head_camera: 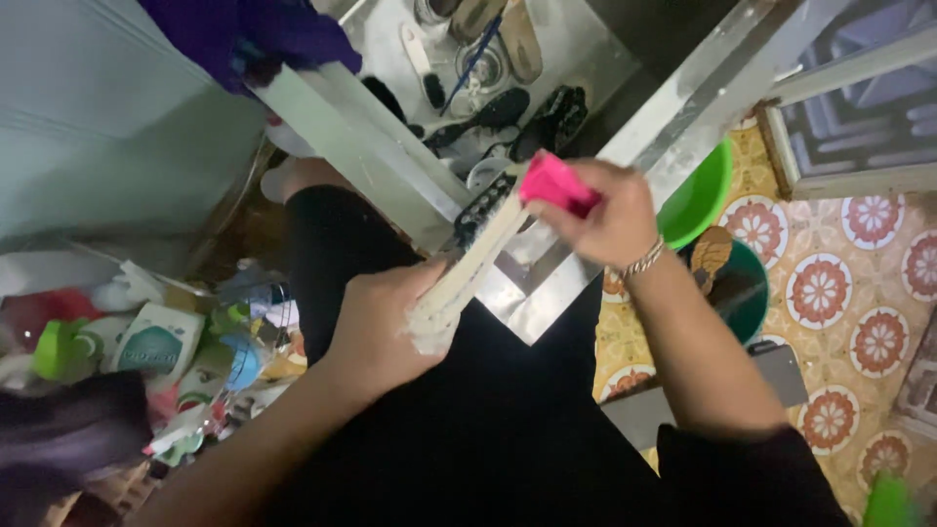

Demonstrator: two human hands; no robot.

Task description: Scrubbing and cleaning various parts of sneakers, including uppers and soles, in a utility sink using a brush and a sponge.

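left hand point(381, 327) fist closed on pale utensil bundle point(473, 268) | right hand point(605, 215) at 2 o'clock, fingers pinching pink sponge point(554, 182) against bundle tip | steel sink point(586, 59) at 12

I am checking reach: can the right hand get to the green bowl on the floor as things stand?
Probably not freely: the right hand is shut on a pink sponge, though the green bowl sits just beside it with nothing between.

Patterned floor tiles point(859, 293) (red rosettes on cream), steel sink point(547, 59), pale wall point(88, 107).
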